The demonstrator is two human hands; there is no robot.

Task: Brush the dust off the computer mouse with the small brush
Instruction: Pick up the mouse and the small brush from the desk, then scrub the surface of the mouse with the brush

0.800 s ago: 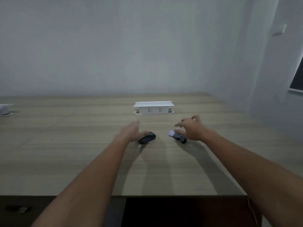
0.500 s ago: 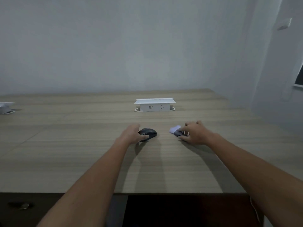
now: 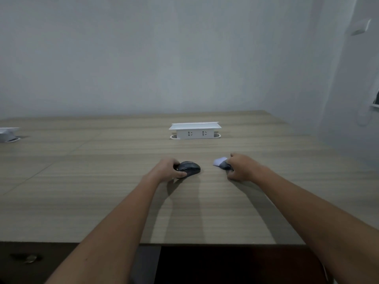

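Mouse [image 3: 189, 167] and brush [image 3: 222, 163] both lie on the wooden surface [image 3: 123, 201], a little way apart, past the two bare forearms that reach out from the near edge. No bristle touches the mouse, so by my reckoning the brushing itself has not begun; everything is at the pick-up stage, and the sweeping over the mouse's top and sides is all left to do.

The left hand [image 3: 167, 170] is curled around the left flank of the dark mouse, thumb at the near side and fingers over the far side, gripping it where it sits. The right hand [image 3: 241, 167] is closed down over the handle of the brush, fingers bunched together; only the dark ferrule and the pale bristle tuft poke out to the left of the knuckles. Whether the brush has left the wood I cannot tell.

Farther back, a white socket box [image 3: 195, 131] stands up from the surface, and a pale object [image 3: 8, 134] sits at the far left edge, too cropped to name.
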